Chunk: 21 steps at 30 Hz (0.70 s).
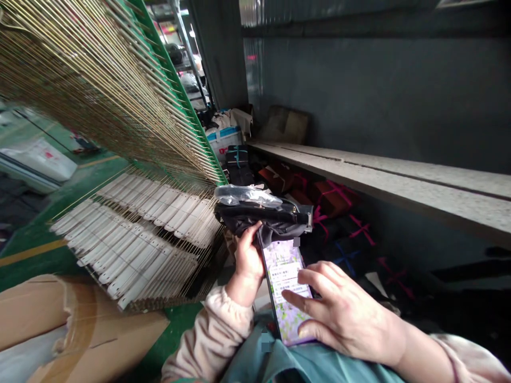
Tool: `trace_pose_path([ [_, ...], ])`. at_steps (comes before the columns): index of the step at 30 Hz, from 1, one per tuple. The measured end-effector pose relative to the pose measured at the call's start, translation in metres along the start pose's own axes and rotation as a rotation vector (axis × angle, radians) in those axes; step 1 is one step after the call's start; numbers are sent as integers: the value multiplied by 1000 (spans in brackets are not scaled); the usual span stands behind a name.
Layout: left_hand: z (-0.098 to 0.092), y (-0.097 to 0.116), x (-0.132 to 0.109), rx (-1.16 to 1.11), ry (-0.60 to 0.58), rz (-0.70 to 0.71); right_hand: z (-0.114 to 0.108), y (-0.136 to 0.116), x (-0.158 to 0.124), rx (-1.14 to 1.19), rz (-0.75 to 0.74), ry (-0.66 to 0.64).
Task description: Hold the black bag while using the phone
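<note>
On lap, centre-bottom, phone (288, 290) is lying screen up w/ a form-like page showing. Right hand (339, 314) is resting over it, fingers loosely spread, index fingertip touching screen, thumb at lower edge. Left hand (248, 260) is gripping a dark bag (265, 218) just above phone's top edge, clear plastic on top. By the look, entry is mid-way: bag is in hand, typing is going on, not finished. Wire rack (131, 234) w/ white tags is standing left; wrapped boxes (335, 199) are lying under shelf (399, 178) at right.
</note>
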<state>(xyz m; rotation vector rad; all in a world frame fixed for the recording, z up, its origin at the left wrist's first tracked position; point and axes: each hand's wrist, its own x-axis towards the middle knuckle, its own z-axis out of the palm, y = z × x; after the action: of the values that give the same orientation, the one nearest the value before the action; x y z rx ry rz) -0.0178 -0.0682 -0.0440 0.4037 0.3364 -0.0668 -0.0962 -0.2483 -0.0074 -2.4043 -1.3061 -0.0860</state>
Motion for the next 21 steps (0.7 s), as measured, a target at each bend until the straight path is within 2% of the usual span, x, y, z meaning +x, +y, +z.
trace_pose_path([
  [3,-2,2,0,-8,-2,3,-7,9,-19,-84,65,157],
  [5,-4,3,-1,-7,-7,-11,-11,12,-26,-122,124,218],
  [7,-4,2,-1,6,-22,-36,-11,11,-24,-118,115,190],
  [10,-1,0,-1,24,-32,-64,-4,5,-5,-79,45,106],
  [15,8,1,-4,11,41,-50,6,4,24,-53,25,28],
  [18,7,2,-3,20,27,-48,3,12,12,-88,62,41],
  [21,2,2,-1,27,11,-26,-7,21,-16,-158,161,188],
])
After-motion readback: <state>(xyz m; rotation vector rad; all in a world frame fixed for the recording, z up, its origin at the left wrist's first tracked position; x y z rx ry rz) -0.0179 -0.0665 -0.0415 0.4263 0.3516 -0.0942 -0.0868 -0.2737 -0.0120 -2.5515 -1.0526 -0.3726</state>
